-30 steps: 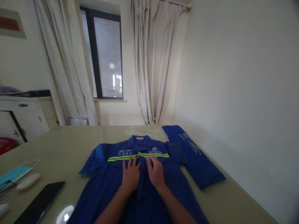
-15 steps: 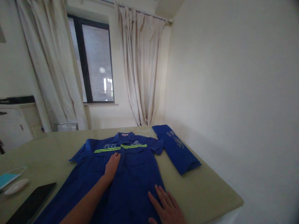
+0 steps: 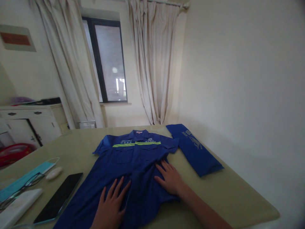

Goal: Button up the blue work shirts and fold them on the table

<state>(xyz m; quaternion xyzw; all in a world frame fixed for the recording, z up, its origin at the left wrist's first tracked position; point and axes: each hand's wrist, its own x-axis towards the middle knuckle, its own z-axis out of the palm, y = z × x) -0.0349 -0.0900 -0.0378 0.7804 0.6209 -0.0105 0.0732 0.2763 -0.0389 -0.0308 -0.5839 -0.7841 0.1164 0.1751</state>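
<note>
A blue short-sleeved work shirt (image 3: 133,156) with a yellow reflective chest stripe lies face up on the beige table (image 3: 226,190), collar toward the window. My left hand (image 3: 111,205) rests flat on its lower front, fingers spread. My right hand (image 3: 170,178) lies flat on the shirt's right side near the hem, fingers stretched out. Neither hand holds anything.
A folded blue garment (image 3: 194,149) lies to the right of the shirt near the wall. At the left lie a black phone (image 3: 59,197), a white oval object (image 3: 54,173), a blue face mask (image 3: 28,178), glasses (image 3: 21,190) and a white box (image 3: 16,210). A white cabinet (image 3: 30,122) stands beyond.
My left hand slid down from the chest to the lower front. My right hand moved up from the hem onto the shirt's right side. The view swung left.
</note>
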